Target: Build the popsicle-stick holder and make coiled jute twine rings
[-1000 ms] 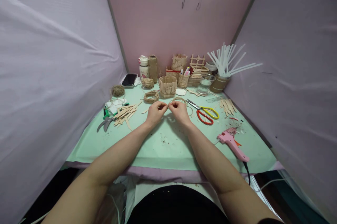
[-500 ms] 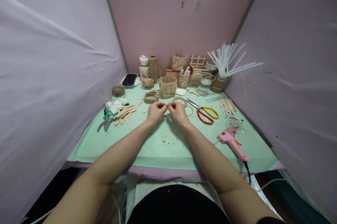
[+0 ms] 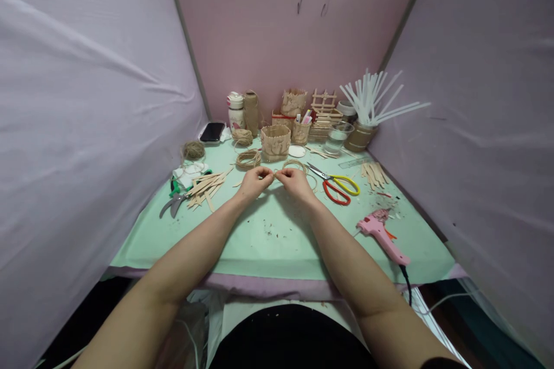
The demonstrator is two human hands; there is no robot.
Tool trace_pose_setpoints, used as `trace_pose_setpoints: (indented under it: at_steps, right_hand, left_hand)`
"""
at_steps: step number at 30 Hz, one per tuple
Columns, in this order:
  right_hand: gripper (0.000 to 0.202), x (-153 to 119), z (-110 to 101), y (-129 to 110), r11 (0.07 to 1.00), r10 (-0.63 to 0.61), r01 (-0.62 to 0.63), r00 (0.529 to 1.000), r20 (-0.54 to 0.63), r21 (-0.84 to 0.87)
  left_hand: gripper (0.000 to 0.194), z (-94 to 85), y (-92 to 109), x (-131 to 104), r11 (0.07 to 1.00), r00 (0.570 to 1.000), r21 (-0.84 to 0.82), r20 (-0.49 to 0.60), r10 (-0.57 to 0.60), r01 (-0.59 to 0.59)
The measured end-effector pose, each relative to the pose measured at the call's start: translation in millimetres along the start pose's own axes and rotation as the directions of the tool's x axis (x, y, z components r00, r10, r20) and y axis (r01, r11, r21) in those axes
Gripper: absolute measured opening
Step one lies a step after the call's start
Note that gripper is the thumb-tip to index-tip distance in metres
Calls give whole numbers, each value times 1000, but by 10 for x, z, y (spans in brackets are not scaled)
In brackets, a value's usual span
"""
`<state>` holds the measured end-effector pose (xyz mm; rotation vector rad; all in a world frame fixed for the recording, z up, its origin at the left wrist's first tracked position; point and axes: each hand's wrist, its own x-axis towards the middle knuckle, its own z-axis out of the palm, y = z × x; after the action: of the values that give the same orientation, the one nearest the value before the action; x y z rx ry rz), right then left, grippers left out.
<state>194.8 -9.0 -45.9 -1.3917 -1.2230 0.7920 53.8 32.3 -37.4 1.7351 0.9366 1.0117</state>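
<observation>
My left hand (image 3: 255,182) and my right hand (image 3: 297,183) meet over the middle of the table, fingertips almost touching. Both pinch a thin piece of twine (image 3: 276,172); a small bit of it shows between the fingers. Just behind my right hand lies a loose coil of twine (image 3: 294,162), partly covered by the hand. A thicker coil of twine (image 3: 248,159) rests behind my left hand. Directly beyond my hands stands a round holder of wooden pieces (image 3: 276,144). Scissors (image 3: 333,182) with red and yellow handles lie to the right.
Pruning shears (image 3: 175,205) and a pile of wooden sticks (image 3: 208,189) lie left. A pink glue gun (image 3: 383,236) with a cord is at front right. Behind stand a bowl of water (image 3: 337,138), a jar of glue sticks (image 3: 361,137) and a bottle (image 3: 236,112).
My fingertips have parted slightly, and a small bit of twine now shows between them. My right hand has turned a little. The things on the table have not moved.
</observation>
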Motion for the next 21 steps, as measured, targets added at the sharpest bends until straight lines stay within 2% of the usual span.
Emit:
trace_pose_setpoints:
  at_steps: [4, 7, 10, 14, 21]
  right_hand:
    - [17, -20, 18, -39, 998, -39, 36, 997, -67, -56]
    - [13, -45, 53, -71, 970, -167, 135, 974, -151, -202]
    - [17, -64, 77, -87, 946, -236, 197, 963, -129, -256]
    - [17, -65, 71, -82, 949, -238, 210, 967, -95, -237]
    - [14, -74, 50, -78, 918, -256, 199, 958, -126, -344]
  left_hand:
    - [20, 9, -17, 6, 986, 991, -120, 88, -103, 113]
    - [25, 27, -54, 26, 969, 992, -213, 51, -119, 127]
    - [27, 36, -97, 51, 969, 994, -225, -20, -106, 98]
    - [22, 26, -113, 47, 996, 995, -93, -99, -20, 11]
    - [15, 44, -34, -43, 980, 978, 132, -127, 166, -149]
